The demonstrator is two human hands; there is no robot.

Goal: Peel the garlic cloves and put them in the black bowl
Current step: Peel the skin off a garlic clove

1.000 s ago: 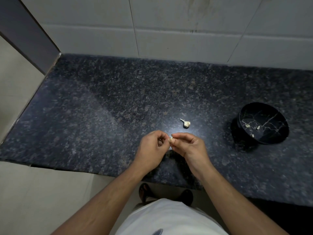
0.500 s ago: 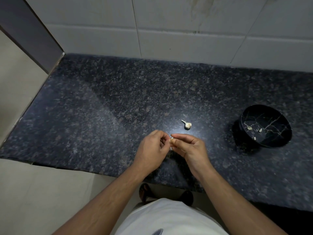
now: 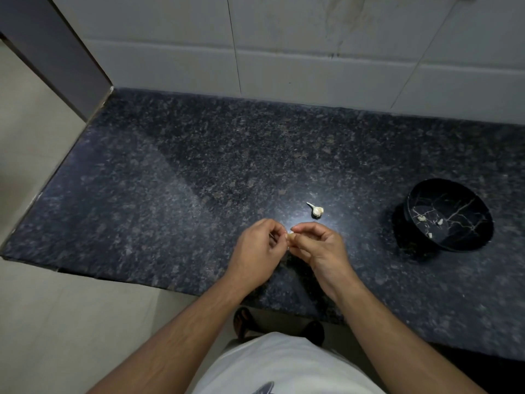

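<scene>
Dark speckled bench [image 3: 199,172] is running under a pale tiled wall [image 3: 312,52]. I am pinching one garlic clove [image 3: 290,237] between my left hand [image 3: 260,247] and right hand [image 3: 321,247], fingers curled, near the front edge. Another garlic piece [image 3: 316,210] is lying just behind. Toward the right edge the black bowl [image 3: 454,194] is holding three peeled cloves [image 3: 422,218].

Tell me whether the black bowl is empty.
Not empty: the black bowl holds three small pale pieces on its bottom, probably peeled garlic.
</scene>
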